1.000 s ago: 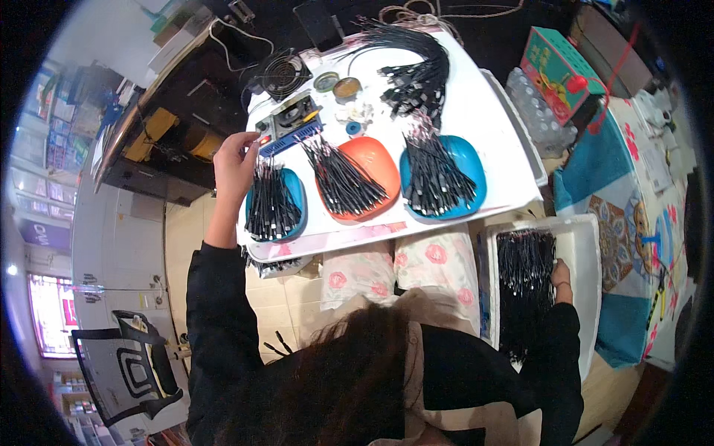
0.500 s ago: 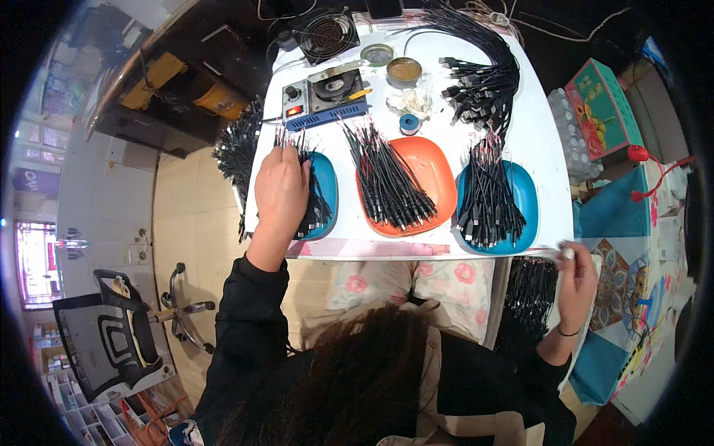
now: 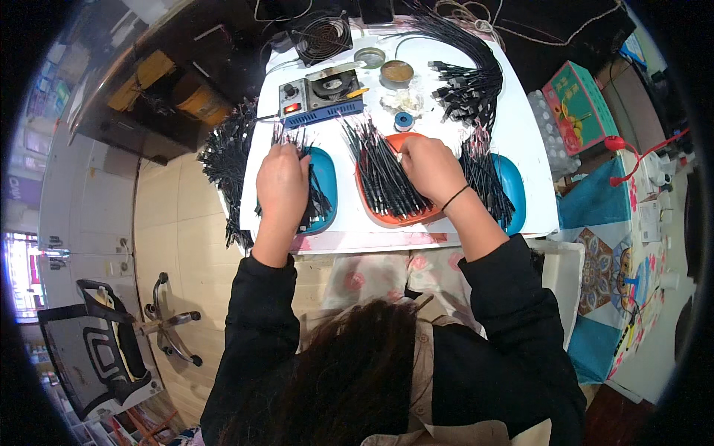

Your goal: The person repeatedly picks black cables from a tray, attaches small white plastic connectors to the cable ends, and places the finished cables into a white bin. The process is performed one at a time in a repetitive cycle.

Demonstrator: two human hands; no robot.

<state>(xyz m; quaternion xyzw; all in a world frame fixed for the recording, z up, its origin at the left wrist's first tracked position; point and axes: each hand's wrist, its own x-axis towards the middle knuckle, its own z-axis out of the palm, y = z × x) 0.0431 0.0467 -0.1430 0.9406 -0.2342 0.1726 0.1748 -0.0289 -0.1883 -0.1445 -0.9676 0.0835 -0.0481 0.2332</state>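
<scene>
My left hand [image 3: 280,186] is closed at the left blue tray [image 3: 324,172], its curled fingers on black cables [image 3: 318,195] whose thin stripped wire ends stick up beyond the knuckles. The cables under the palm are hidden. My right hand [image 3: 433,175] reaches over the orange tray [image 3: 401,139], fingers bent together beside a fanned bundle of short black cables with barrel plugs [image 3: 387,178]; anything in its fingertips is out of sight. Partly behind the right wrist, another blue tray [image 3: 512,182] holds more black cables [image 3: 487,178].
Behind the trays sit a small heating unit [image 3: 321,115] with a lit red switch, a blue-rimmed spool [image 3: 403,122], crumpled white tissue [image 3: 401,102], a round tin [image 3: 396,73] and a fan [image 3: 323,40]. USB cables [image 3: 468,89] lie back right; more cables [image 3: 227,163] hang at the left edge.
My right hand has come from beyond the table's right edge to the orange tray. My left hand keeps its place at the left blue tray. The whole view has shifted slightly.
</scene>
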